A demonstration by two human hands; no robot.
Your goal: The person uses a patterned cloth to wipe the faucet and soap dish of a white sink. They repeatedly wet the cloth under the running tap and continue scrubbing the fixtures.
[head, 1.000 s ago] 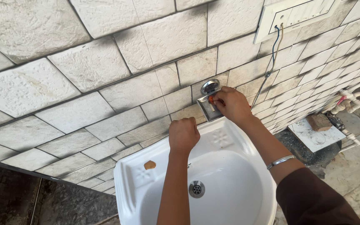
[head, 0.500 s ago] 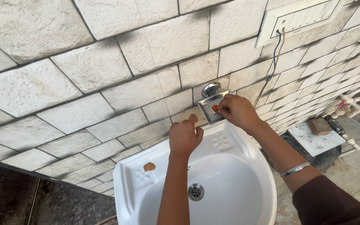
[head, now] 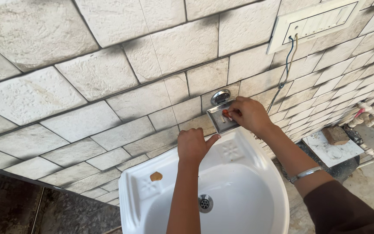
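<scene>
Soft, even daylight fills the scene, bright but not harsh, seeming to come from the right, where the floor looks palest. The white washbasin (head: 256,190) glows without blown-out glare; its bowl shades gently towards the drain. The metal soap dish (head: 221,118) carries a dull sheen. Shadows are faint and diffuse beneath the forearms. The lower left corner falls dark. Focus is crisp at the centre; wall tile (head: 96,73) lines bow and stretch towards the edges from the wide lens.
</scene>
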